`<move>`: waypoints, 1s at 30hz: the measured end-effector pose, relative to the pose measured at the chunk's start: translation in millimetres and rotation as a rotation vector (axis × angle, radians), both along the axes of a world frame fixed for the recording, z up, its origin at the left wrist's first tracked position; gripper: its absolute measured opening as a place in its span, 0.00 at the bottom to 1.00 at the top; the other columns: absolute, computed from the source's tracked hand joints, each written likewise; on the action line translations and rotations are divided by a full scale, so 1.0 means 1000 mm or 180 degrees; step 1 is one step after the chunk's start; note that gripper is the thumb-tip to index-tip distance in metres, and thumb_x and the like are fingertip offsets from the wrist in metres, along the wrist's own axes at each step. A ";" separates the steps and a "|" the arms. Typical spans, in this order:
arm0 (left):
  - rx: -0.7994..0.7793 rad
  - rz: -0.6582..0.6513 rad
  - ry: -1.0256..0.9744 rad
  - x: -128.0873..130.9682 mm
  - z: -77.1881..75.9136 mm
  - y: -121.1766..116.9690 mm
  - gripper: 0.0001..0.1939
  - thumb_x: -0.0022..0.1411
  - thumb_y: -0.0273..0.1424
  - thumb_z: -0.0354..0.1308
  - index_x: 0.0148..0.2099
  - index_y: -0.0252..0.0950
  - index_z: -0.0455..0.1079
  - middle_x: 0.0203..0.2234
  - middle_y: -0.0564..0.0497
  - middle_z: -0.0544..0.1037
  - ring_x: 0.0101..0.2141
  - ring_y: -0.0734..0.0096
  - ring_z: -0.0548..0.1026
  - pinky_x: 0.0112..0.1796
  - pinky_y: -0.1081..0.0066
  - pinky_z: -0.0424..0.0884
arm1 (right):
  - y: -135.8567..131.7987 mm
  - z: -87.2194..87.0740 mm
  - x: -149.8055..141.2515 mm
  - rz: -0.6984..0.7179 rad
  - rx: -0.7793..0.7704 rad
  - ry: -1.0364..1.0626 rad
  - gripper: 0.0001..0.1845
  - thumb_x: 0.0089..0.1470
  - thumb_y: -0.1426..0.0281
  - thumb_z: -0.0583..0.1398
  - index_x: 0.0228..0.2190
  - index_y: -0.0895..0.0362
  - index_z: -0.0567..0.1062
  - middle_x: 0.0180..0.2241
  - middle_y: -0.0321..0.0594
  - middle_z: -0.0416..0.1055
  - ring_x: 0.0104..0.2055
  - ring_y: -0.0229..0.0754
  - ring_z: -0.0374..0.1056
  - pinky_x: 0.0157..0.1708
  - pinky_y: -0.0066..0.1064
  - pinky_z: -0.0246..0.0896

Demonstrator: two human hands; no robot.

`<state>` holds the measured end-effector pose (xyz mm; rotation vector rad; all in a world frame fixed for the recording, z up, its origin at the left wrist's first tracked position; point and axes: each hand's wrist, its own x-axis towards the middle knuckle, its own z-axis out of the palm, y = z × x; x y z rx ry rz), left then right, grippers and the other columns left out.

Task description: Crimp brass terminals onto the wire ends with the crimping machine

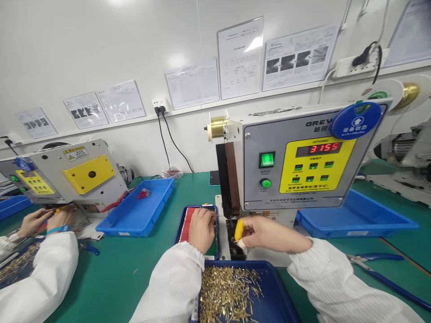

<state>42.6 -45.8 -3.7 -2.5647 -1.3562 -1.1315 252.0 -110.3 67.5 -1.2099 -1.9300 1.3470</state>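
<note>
My left hand hovers over a small blue tray of red wires, its fingers pinched on a thin wire that points right toward the machine's slot. My right hand is closed around a small yellow part held at the black jaw at the base of the grey machine. The machine's red display reads 3155 and its green switch is lit. Near my sleeves lies a dark blue tray heaped with several brass terminals.
A co-worker's hands in white sleeves work at a second machine on the left. Blue bins sit at centre left and right. Blue-handled pliers lie on the green mat. Papers hang on the wall.
</note>
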 end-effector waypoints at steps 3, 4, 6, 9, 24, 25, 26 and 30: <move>0.0181 -0.0206 -0.0070 0.004 0.004 -0.006 0.10 0.66 0.25 0.47 0.37 0.36 0.69 0.33 0.48 0.73 0.38 0.65 0.67 0.41 0.65 0.65 | 0.006 -0.010 0.005 -0.0204 -0.0400 0.0414 0.09 0.43 0.67 0.64 0.29 0.56 0.72 0.25 0.32 0.70 0.26 0.35 0.66 0.26 0.27 0.62; 0.0249 -0.0253 -0.0097 0.005 0.004 -0.008 0.10 0.66 0.26 0.47 0.37 0.36 0.69 0.34 0.48 0.73 0.39 0.65 0.67 0.41 0.65 0.65 | 0.007 -0.015 0.005 -0.0394 -0.0441 0.0549 0.11 0.43 0.65 0.64 0.30 0.56 0.71 0.25 0.32 0.69 0.24 0.34 0.65 0.24 0.26 0.61; 0.0388 -0.0318 -0.0130 0.008 0.006 -0.011 0.10 0.67 0.26 0.46 0.39 0.36 0.69 0.34 0.48 0.73 0.38 0.66 0.67 0.42 0.65 0.65 | 0.009 -0.026 0.002 -0.0779 -0.0395 0.0819 0.14 0.43 0.62 0.65 0.29 0.56 0.70 0.23 0.31 0.67 0.21 0.33 0.63 0.21 0.24 0.58; 0.0521 -0.0333 -0.0146 0.010 0.007 -0.014 0.11 0.67 0.26 0.46 0.40 0.36 0.70 0.35 0.47 0.73 0.39 0.66 0.67 0.42 0.64 0.65 | 0.013 -0.039 -0.005 -0.1131 -0.0133 0.1101 0.16 0.44 0.58 0.64 0.27 0.57 0.68 0.21 0.32 0.66 0.19 0.32 0.59 0.17 0.24 0.52; 0.0659 -0.0371 -0.0135 0.009 0.005 -0.015 0.12 0.65 0.23 0.46 0.41 0.38 0.71 0.36 0.47 0.73 0.39 0.67 0.67 0.41 0.67 0.66 | 0.018 -0.052 -0.011 -0.1455 0.0315 0.1023 0.16 0.50 0.56 0.57 0.25 0.57 0.69 0.17 0.32 0.65 0.19 0.36 0.62 0.20 0.28 0.56; 0.0644 -0.0364 -0.0122 0.009 0.005 -0.015 0.12 0.65 0.24 0.46 0.41 0.38 0.71 0.36 0.47 0.73 0.39 0.67 0.67 0.41 0.67 0.66 | 0.018 -0.052 -0.012 -0.1458 0.0320 0.1010 0.16 0.50 0.56 0.57 0.25 0.57 0.69 0.17 0.32 0.64 0.19 0.36 0.62 0.19 0.28 0.56; 0.0626 -0.0360 -0.0113 0.009 0.005 -0.015 0.12 0.65 0.24 0.46 0.42 0.38 0.71 0.36 0.47 0.73 0.39 0.67 0.67 0.40 0.66 0.66 | 0.017 -0.052 -0.012 -0.1451 0.0318 0.0994 0.16 0.50 0.56 0.57 0.25 0.57 0.69 0.17 0.32 0.64 0.19 0.36 0.62 0.19 0.28 0.56; 0.0610 -0.0390 -0.0107 0.010 0.005 -0.016 0.13 0.66 0.24 0.46 0.42 0.38 0.71 0.36 0.47 0.73 0.39 0.66 0.67 0.41 0.66 0.66 | 0.017 -0.052 -0.012 -0.1427 0.0257 0.0937 0.17 0.49 0.54 0.56 0.25 0.56 0.69 0.18 0.32 0.64 0.19 0.36 0.62 0.17 0.27 0.54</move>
